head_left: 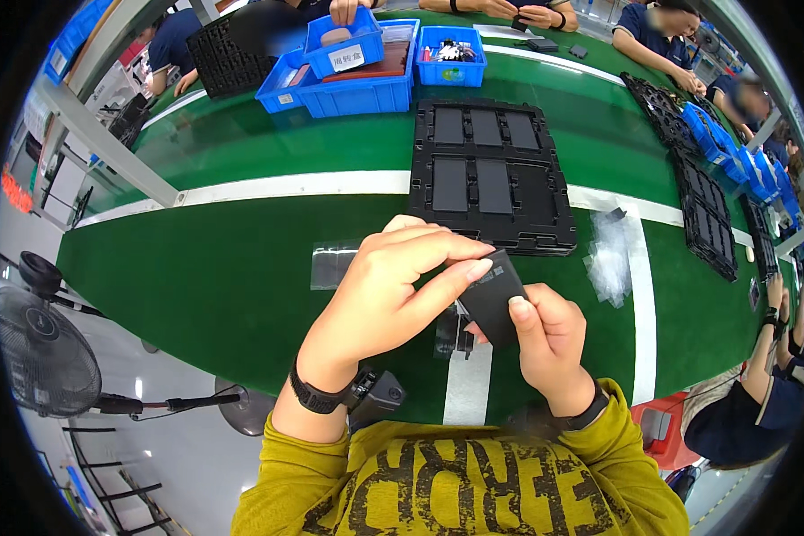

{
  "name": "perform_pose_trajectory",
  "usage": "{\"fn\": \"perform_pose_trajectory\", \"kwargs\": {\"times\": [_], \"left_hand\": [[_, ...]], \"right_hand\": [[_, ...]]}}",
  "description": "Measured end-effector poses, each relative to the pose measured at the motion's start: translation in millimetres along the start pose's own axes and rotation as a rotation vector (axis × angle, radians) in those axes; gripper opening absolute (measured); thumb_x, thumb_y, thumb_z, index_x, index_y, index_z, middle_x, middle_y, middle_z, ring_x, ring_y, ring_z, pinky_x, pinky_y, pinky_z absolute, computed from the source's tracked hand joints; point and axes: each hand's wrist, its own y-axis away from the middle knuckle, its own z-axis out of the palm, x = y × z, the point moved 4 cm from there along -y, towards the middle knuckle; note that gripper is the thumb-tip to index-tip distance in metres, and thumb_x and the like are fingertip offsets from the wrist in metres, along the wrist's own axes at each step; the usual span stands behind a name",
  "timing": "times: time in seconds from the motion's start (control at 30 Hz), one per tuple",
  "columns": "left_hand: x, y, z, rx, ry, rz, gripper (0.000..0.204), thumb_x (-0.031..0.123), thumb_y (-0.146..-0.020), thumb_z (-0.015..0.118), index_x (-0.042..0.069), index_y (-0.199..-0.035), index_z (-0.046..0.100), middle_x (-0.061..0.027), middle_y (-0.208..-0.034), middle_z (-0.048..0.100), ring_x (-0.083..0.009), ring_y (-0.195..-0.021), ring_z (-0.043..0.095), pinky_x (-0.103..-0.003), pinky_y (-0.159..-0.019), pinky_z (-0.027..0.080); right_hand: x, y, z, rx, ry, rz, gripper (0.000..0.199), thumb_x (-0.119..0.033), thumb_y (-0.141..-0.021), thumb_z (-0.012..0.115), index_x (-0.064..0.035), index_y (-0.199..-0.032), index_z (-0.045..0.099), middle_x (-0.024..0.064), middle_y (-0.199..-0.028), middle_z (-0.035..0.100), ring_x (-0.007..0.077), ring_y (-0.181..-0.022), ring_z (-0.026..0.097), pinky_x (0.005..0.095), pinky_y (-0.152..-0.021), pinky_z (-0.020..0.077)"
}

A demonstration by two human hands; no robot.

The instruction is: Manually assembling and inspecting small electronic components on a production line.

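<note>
Mid-frame, the block point(495, 306) — probably light, stiff and slippery, best held by its edges — is pinched near its top by the left hand point(393, 279) and grasped lower right by the right hand point(549, 344). Its print is too small to read; a blue bin point(370, 45), upper middle, bears a white label point(347, 58).

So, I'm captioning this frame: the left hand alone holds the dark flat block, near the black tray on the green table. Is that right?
Not alone: the head view shows the left hand at the upper end of the dark flat block and the right hand gripping its right side. Black tray, green table: correct.
</note>
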Motion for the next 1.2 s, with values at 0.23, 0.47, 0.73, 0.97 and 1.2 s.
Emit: {"fn": "perform_pose_trajectory", "kwargs": {"times": [0.23,0.47,0.73,0.97,1.2], "left_hand": [[-7,0,7,-0.066,0.098,-0.196,0.013,0.0,-0.074,0.068,0.0,-0.087,0.069,-0.0082,-0.081,0.067,-0.012,-0.068,0.059,-0.024,-0.067,0.046],[-8,6,-2,-0.059,0.438,-0.263,0.031,0.005,-0.085,0.056,-0.006,-0.115,0.057,-0.0154,-0.103,0.064,-0.0193,-0.095,0.062,-0.029,-0.086,0.046],[-32,9,40,-0.123,1.184,0.011,0.08,0.009,-0.066,0.079,-0.002,-0.133,0.037,-0.0144,-0.105,0.062,-0.0231,-0.103,0.057,-0.036,-0.092,0.041],[-25,10,12,0.151,0.663,-0.084,0.048,-0.008,-0.067,0.072,-0.001,-0.113,0.058,-0.0031,-0.079,0.063,-0.0086,-0.076,0.058,-0.025,-0.076,0.045],[-33,9,14,0.257,0.511,-0.281,0.05,-0.007,-0.07,0.067,-0.003,-0.118,0.053,-0.0062,-0.089,0.062,-0.013,-0.086,0.058,-0.026,-0.08,0.045]], "right_hand": [[-5,1,0,0.023,0.169,-0.113,0.02,-0.012,-0.093,0.046,0.0024,-0.084,0.057,0.0071,-0.068,0.065,0.0096,-0.056,0.059,0.0229,-0.054,0.048],[-4,-3,-3,0.099,-0.22,0.1,0.027,-0.018,-0.097,0.041,0.0026,-0.088,0.056,0.0105,-0.073,0.065,0.012,-0.059,0.06,0.0242,-0.056,0.0492],[13,6,22,-0.529,-1.039,0.465,0.039,-0.032,-0.095,0.039,0.0036,-0.087,0.052,0.0055,-0.054,0.047,0.011,-0.039,0.037,0.0243,-0.04,0.0286],[19,-6,-1,-0.272,-0.308,0.294,0.042,-0.029,-0.098,0.033,0.0048,-0.107,0.057,0.0112,-0.1,0.062,0.0165,-0.087,0.06,0.0287,-0.073,0.0489],[20,-8,1,-0.07,-0.098,0.159,0.018,0.001,-0.08,0.065,0.0052,-0.097,0.062,0.0092,-0.083,0.067,0.0132,-0.07,0.065,0.0221,-0.061,0.0517]]}}
